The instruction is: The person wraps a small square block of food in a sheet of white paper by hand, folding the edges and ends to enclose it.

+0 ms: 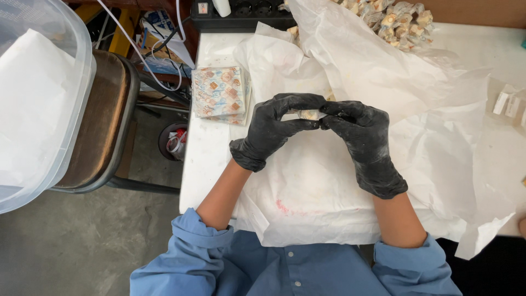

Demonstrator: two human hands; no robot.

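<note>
Both my hands wear black gloves and meet over a sheet of white paper (307,186) on a white table (203,164). My left hand (271,129) and my right hand (364,140) pinch a small pale piece (308,114) between thumbs and fingertips; most of the piece is hidden by the fingers. A stack of patterned square wrappers (219,92) lies just left of my left hand. A heap of wrapped small pieces (400,21) sits at the far edge of the paper, beyond my right hand.
A clear plastic tub (41,98) lined with white paper rests on a stool (107,120) at the left. A black power strip (241,13) with white cables lies at the table's back edge. Small white blocks (507,104) lie at the right edge.
</note>
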